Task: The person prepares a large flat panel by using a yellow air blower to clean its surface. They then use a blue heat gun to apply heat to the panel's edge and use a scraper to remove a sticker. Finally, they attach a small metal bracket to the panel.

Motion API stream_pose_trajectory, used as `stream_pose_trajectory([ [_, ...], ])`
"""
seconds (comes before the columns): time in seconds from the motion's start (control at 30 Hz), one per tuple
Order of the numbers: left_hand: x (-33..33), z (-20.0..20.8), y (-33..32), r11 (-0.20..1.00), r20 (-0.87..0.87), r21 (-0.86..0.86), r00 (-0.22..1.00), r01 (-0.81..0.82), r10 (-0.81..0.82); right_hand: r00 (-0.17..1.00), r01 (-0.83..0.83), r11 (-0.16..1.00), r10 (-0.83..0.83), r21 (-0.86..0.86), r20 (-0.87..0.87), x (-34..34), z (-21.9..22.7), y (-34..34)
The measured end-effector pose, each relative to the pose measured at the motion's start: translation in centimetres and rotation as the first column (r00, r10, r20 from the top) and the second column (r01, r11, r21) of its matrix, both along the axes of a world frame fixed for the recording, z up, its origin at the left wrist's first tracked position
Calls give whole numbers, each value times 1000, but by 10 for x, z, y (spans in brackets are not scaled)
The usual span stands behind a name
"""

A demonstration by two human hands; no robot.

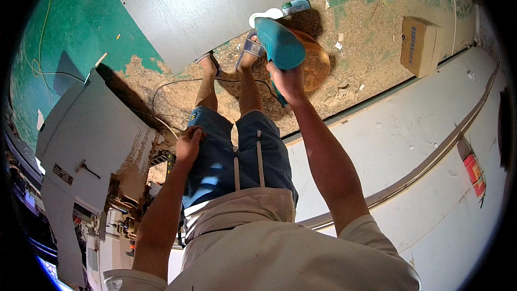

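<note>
My right hand (288, 82) grips a teal heat gun (281, 43) by its handle, with the gun's front end over the corner area of a large grey wood-grain board (199, 8). A white rounded item (267, 15) lies at the board's edge, partly covered by the gun's front. Beside it is a small green and white packet (296, 6). At my left thigh, over the blue shorts, my left hand (189, 144) is closed with its fingers curled together. Whatever it may hold is hidden.
An orange-brown round stool or tub (316, 67) stands under the gun. A dark cord (215, 81) crosses the debris-strewn floor. At right are a cardboard box (419, 47) and a long white panel (388, 129); a grey machine panel (91, 129) stands at left.
</note>
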State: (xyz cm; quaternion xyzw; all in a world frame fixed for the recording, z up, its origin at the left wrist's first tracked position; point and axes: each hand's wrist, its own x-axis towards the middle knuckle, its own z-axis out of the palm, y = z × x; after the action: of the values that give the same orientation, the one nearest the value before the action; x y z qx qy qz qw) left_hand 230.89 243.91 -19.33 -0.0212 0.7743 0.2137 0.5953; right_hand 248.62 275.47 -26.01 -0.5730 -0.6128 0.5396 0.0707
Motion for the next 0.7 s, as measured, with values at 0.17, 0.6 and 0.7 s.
stream_pose_trajectory([
  [0.17, -2, 6, 9, 999, 1, -41, 1000, -8, 8, 998, -61, 998, 60, 28, 26, -5, 10, 5],
  [0.6, -3, 11, 14, 996, -60, -50, 995, 76, -79, 998, -53, 998, 53, -31, 23, 5, 4, 3],
  [0.7, -1, 13, 15, 998, -56, -52, 998, 21, -24, 1000, 13, 999, -14, -45, -8, 2, 7, 5],
])
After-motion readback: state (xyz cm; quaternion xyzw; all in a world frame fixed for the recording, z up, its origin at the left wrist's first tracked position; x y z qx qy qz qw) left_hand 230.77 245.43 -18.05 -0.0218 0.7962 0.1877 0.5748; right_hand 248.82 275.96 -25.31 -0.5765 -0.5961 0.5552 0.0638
